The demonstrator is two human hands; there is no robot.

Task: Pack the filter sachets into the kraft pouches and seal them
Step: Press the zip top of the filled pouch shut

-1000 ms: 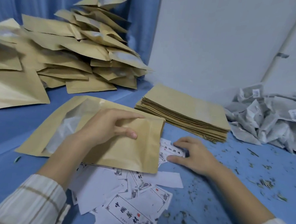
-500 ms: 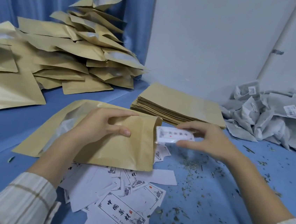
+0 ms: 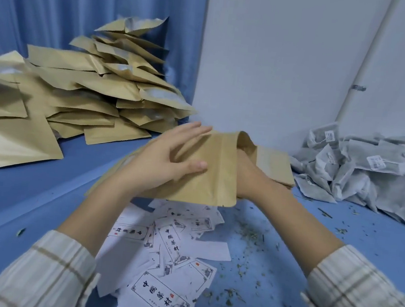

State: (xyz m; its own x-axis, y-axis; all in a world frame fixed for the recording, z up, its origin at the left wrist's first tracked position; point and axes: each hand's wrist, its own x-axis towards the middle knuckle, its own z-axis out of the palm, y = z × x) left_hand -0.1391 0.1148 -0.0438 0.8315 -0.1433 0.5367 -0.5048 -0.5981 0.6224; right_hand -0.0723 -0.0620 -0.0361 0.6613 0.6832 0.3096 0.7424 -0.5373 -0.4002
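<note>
Kraft pouch (image 3: 209, 169) held raised above the blue table (image 3: 41, 199), mouth open toward the right. Left hand (image 3: 168, 159) lies on the pouch's upper face, fingers spread and nearly straight, thumb pressing the paper near the mouth. Right hand (image 3: 244, 175) is reached into the open mouth; fingers hidden inside, so their grip cannot be told. Stack of flat empty pouches (image 3: 275, 166) sits just behind the held pouch. Heap of filled pouches (image 3: 98, 92) at far left against the blue curtain (image 3: 74, 9). Pile of grey filter sachets (image 3: 369, 171) at right by the white wall (image 3: 281, 61). Printed label cards (image 3: 173, 250) scattered below the hands; dried herb crumbs (image 3: 250, 233) beside them.
</note>
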